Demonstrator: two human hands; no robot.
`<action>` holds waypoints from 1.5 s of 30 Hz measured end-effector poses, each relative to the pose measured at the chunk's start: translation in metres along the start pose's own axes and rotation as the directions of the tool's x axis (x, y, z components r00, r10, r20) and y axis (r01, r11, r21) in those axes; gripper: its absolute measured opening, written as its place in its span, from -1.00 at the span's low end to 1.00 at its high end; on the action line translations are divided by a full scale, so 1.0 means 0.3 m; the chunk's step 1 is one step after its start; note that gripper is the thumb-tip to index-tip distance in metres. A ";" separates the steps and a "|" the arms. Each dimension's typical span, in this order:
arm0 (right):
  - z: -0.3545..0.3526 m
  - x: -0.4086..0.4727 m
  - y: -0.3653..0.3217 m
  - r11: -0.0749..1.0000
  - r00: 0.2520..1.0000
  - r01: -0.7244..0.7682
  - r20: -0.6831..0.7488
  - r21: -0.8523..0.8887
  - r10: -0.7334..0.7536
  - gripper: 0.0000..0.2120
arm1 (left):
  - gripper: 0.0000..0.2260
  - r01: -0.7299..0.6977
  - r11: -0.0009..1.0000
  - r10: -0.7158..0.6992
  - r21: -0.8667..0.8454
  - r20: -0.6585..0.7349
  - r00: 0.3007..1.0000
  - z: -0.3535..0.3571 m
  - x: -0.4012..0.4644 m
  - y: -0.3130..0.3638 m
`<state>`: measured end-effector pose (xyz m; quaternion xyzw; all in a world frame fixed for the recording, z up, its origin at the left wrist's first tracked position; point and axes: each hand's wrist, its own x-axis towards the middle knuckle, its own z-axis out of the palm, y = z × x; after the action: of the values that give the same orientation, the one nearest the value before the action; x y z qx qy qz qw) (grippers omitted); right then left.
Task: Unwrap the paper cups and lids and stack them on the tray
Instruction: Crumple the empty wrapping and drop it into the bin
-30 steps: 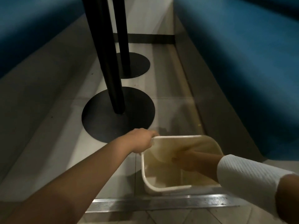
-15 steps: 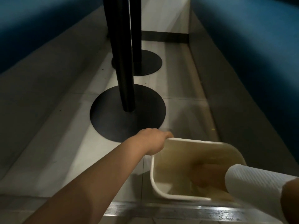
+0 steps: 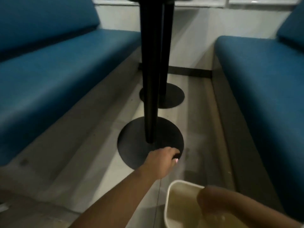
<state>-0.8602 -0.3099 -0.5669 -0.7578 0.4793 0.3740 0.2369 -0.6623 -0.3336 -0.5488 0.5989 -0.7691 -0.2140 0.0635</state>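
Observation:
No paper cups, lids or tray are in view. I am looking at the floor under a table. A cream plastic bin (image 3: 170, 199) stands on the floor at the bottom right. My left hand (image 3: 162, 162) hovers above the floor just beyond the bin's far left corner, apart from the rim, with its fingers loosely curled and nothing in them. My right hand (image 3: 212, 199) reaches over the bin's opening. It is blurred, so its fingers and anything it may hold cannot be made out.
Two black table posts (image 3: 152, 79) rise from round black bases (image 3: 131, 145) on the pale floor, right ahead of my left hand. Blue bench seats (image 3: 54, 79) line the left side, and another blue bench (image 3: 263, 88) lines the right.
My left hand has let go of the bin's rim and now hangs beyond it. My view has risen, so the bin sits lower in frame. My right hand has come up from inside the bin.

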 end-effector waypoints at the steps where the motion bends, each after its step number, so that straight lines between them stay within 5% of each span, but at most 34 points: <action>1: -0.056 -0.058 -0.009 0.999 0.990 0.045 -0.130 -0.026 -0.048 -0.71 | -0.64 0.002 0.998 -0.005 -0.060 -0.052 0.999 -0.039 -0.028 0.003; 5: -0.209 -0.234 -0.088 0.957 0.817 0.193 -0.576 0.218 -0.034 -0.79 | -0.58 0.043 0.976 -0.087 -0.213 -0.203 0.975 -0.224 -0.169 0.047; 8: -0.277 -0.370 -0.239 0.859 0.629 0.386 -0.777 0.336 0.022 -0.56 | -0.67 0.134 0.947 -0.204 -0.291 -0.224 0.953 -0.378 -0.308 0.084; 10: -0.329 -0.476 -0.351 0.841 0.672 0.407 -0.740 0.356 -0.012 -0.38 | -0.68 0.149 0.921 -0.242 -0.360 -0.229 0.943 -0.478 -0.421 0.106; 14: -0.437 -0.658 -0.574 0.766 0.802 0.422 -0.593 0.485 -0.066 -0.41 | -0.69 0.224 0.896 -0.318 -0.384 -0.200 0.927 -0.670 -0.628 0.121; 19: -0.547 -0.904 -0.784 0.734 0.762 0.545 -0.605 0.405 -0.231 -0.46 | -0.74 0.264 0.869 -0.418 -0.419 -0.335 0.844 -0.888 -0.897 0.122; 32: -0.728 -1.556 -1.167 0.551 0.511 0.810 -0.701 0.199 -0.498 -0.49 | -0.58 0.450 0.768 -0.638 -0.455 -0.599 0.484 -1.384 -1.709 0.273; 40: -0.736 -1.625 -1.551 0.536 0.468 0.843 -0.554 0.047 -0.688 -0.41 | -0.70 0.636 0.601 -0.759 -0.483 -0.595 0.265 -1.462 -2.121 0.084; 45: -0.812 -1.524 -1.791 0.608 0.538 0.791 -0.550 0.067 -0.639 -0.42 | -0.69 0.662 0.589 -0.780 -0.463 -0.539 0.316 -1.524 -2.192 -0.167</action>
<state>-0.4113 -0.0034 -0.0555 -0.9068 0.2157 -0.0348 0.3605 -0.2750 0.1649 -0.0531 0.9029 -0.3129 -0.0355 0.2926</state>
